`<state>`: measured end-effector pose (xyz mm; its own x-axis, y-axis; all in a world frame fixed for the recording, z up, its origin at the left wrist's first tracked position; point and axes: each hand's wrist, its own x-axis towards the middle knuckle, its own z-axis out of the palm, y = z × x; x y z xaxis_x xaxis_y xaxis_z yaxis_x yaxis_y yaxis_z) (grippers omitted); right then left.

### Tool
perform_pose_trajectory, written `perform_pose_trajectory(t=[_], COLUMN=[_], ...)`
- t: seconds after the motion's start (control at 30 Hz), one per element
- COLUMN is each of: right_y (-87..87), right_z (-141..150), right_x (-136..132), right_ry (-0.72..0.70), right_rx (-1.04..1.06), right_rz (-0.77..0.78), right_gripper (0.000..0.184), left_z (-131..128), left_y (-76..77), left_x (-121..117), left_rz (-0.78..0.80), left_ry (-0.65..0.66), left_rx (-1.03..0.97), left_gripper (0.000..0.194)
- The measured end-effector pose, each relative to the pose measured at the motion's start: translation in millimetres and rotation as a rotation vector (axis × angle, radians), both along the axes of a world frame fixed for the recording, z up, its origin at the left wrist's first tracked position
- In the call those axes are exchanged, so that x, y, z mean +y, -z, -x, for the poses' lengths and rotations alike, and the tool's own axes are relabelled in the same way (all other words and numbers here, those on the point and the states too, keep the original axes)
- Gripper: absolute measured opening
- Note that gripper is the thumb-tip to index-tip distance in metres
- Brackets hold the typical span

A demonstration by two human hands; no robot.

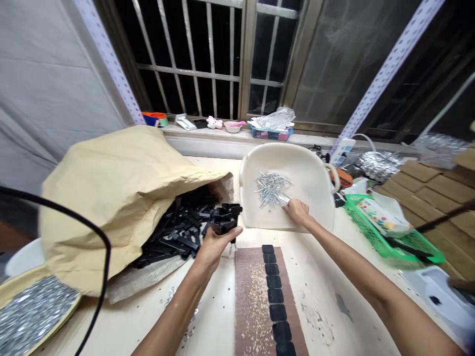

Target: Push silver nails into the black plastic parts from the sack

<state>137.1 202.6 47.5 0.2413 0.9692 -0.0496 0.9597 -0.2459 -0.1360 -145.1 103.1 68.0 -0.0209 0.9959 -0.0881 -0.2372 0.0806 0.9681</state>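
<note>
My left hand (214, 243) is closed round a bunch of black plastic pieces (224, 217), held just in front of the mouth of a big paper sack (122, 173). More such black pieces (178, 240) spill out of the sack. My right hand (298, 212) reaches into a cream plastic scoop-shaped basin (308, 173) and pinches several thin metal pins (284, 199). Beside those fingers lies a heap of loose metal pins (272, 185) on the basin's floor. Between my forearms a brown strip (252, 296) carries a row of black rounded pads (276, 295).
At lower left stands a yellow tray (70, 306) of small shiny metal parts, with a black cable (106, 267) arching before it. A green basket (401, 249) and stacked cardboard boxes (438, 198) are on the right. Small metal bits (191, 326) lie scattered on the table.
</note>
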Motion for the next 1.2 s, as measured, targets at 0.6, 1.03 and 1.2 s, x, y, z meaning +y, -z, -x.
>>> perform_pose_trajectory(t=[0.6, 1.03, 1.2], right_y=[-127.1, -148.7, -135.1], right_z=[73, 97, 38], right_x=[-89, -92, -47], right_ry=[-0.915, -1.164, -0.716], right_rx=[0.257, -0.037, 0.097], right_rz=[-0.7, -0.56, -0.457], right_gripper=[0.02, 0.022, 0.029], left_z=[9, 0, 7], left_y=[1.8, -13.6, -12.6], left_x=[-1, -12, -8], left_rz=[-0.413, -0.414, -0.191], left_ry=[-0.013, 0.006, 0.0], left_rx=[0.711, 0.706, 0.378], left_gripper=[0.025, 0.017, 0.034])
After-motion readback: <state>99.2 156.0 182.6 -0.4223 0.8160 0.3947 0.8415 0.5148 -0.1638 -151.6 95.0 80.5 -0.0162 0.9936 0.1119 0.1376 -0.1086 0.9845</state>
